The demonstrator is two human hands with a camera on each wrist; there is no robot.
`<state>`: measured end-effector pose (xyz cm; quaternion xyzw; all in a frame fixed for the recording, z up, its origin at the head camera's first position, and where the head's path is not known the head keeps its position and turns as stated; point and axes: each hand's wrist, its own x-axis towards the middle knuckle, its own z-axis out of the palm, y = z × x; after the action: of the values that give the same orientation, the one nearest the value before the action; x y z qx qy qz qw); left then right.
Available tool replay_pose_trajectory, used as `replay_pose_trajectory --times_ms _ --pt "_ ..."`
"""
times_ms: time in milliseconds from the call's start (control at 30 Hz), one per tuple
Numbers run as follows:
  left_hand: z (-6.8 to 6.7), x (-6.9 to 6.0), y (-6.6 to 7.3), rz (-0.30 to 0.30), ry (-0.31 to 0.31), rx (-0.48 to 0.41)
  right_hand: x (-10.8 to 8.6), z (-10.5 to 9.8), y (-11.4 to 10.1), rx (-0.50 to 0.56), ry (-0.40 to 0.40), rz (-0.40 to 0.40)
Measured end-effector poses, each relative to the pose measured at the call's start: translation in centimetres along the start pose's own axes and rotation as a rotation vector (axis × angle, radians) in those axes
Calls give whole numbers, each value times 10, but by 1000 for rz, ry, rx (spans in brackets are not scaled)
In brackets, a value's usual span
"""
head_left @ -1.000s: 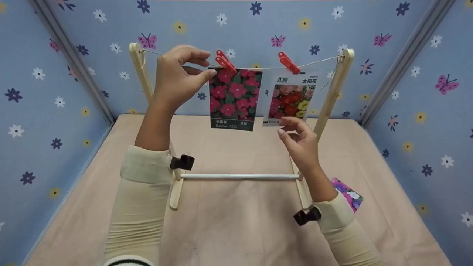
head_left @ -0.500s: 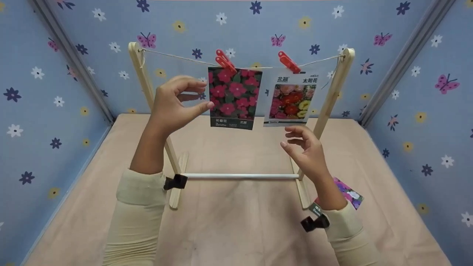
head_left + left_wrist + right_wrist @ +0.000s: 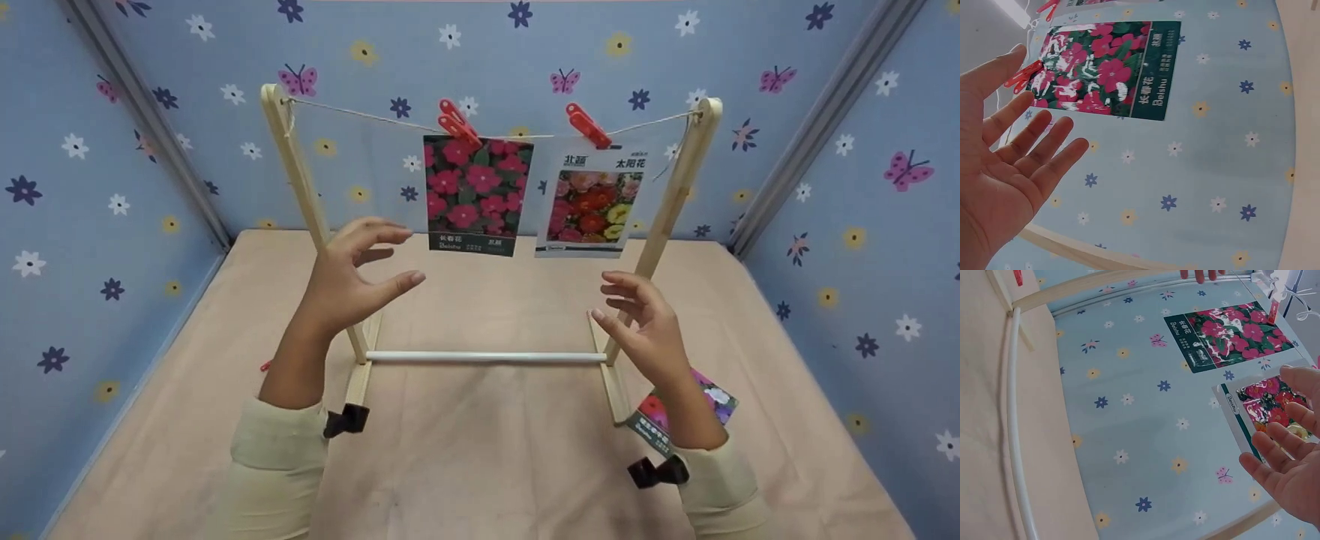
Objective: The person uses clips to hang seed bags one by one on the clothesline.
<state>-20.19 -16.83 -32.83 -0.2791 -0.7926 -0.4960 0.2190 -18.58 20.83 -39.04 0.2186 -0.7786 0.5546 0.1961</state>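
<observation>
Two flower seed packets hang from a string (image 3: 360, 115) tied between wooden posts. The dark packet with pink flowers (image 3: 480, 195) is held by a red clothespin (image 3: 458, 124); the white packet with mixed flowers (image 3: 592, 206) hangs from another red clothespin (image 3: 588, 126). My left hand (image 3: 349, 277), in front of the left post, is below and left of the dark packet, fingers relaxed and holding nothing. My right hand (image 3: 649, 330) is below the white packet, near the right post, fingers loosely bent and bare. In the left wrist view the left hand (image 3: 1010, 163) is apart from the dark packet (image 3: 1106, 67).
A white rod (image 3: 487, 357) joins the feet of the wooden frame. More seed packets (image 3: 652, 420) lie on the pink cloth (image 3: 480, 450), partly behind my right forearm. A small red piece (image 3: 266, 366) peeks out beside my left forearm. Blue patterned walls (image 3: 480, 45) surround the table.
Both hands have moved down and away from the hanging packets, the left from beside the dark packet's top corner, the right from the white packet's lower edge. The packets stay hanging.
</observation>
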Motion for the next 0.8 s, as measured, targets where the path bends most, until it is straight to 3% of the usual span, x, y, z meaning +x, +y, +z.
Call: replay_pose_trajectory --times_ms 233,333,500,667,800 --pt "8 -28 -14 -19 61 -18 -16 -9 -7 44 49 -44" --pt "10 -38 -10 -43 85 -23 -23 -13 0 74 66 -47" --pt "10 -52 3 -73 121 -20 -33 -19 18 100 86 -18" --pt "11 -64 -8 -61 167 -12 -42 -26 23 69 114 29" --pt "9 -74 -15 -86 194 -15 -49 -32 26 59 152 67"
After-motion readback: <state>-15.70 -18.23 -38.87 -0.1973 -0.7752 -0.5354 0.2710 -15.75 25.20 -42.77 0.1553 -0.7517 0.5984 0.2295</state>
